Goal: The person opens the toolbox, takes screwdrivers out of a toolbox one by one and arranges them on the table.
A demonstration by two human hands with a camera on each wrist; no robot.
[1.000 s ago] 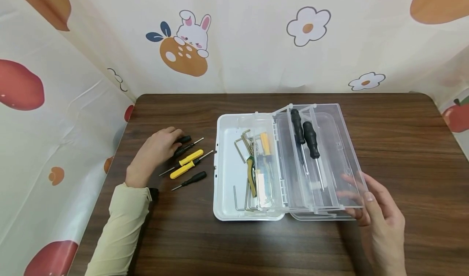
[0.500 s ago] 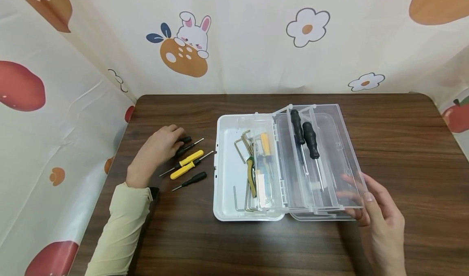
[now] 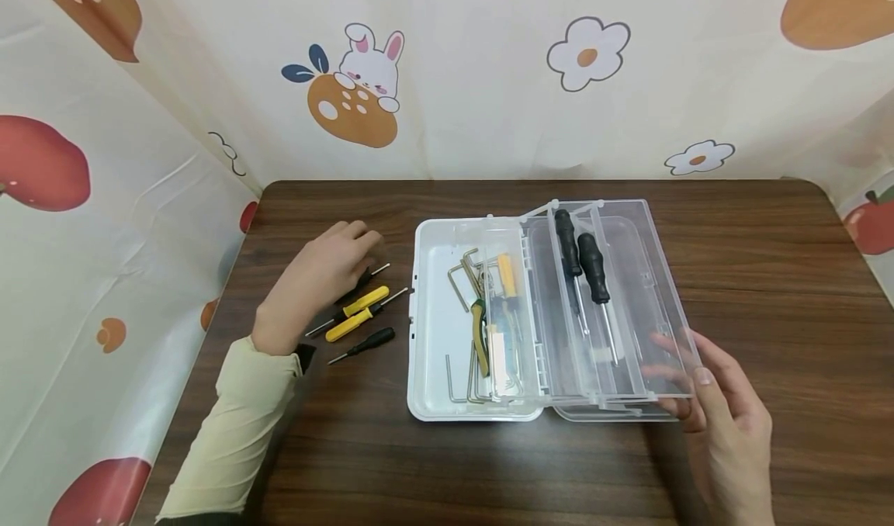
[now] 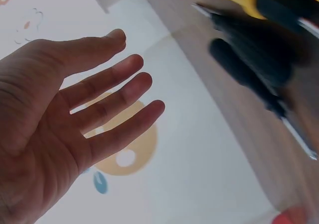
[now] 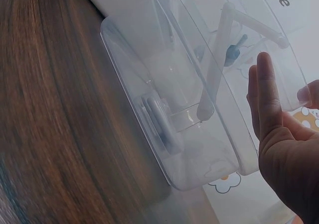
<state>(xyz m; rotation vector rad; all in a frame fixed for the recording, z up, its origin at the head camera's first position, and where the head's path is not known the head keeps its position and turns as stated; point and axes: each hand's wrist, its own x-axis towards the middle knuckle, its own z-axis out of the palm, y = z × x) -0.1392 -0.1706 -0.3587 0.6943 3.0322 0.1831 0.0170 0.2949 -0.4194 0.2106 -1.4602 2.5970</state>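
Observation:
In the head view, my left hand (image 3: 317, 285) hovers over loose screwdrivers on the table. The left wrist view shows this hand's fingers extended and the palm bare, with two black screwdrivers (image 4: 241, 74) lying apart from it. Two yellow-handled screwdrivers (image 3: 366, 299) and a small black screwdriver (image 3: 373, 339) lie nearer the front. My right hand (image 3: 729, 425) pinches the right edge of a clear plastic tray (image 3: 663, 278), thumb on top and fingers underneath. Two long black screwdrivers (image 3: 594, 268) lie in that raised tray.
Under the tray stands an open white toolbox (image 3: 429, 316) holding hex keys (image 3: 457, 287), green-handled pliers (image 3: 479, 336) and a yellow-handled tool (image 3: 506, 275). Its clear lid (image 3: 621, 413) lies opened on the right. Printed sheeting (image 3: 482, 84) hangs behind the wooden table (image 3: 761, 278).
My left hand has shifted right and away from me, off the spot by the black screwdriver handles where its fingertips were. The right hand and the tray stay put.

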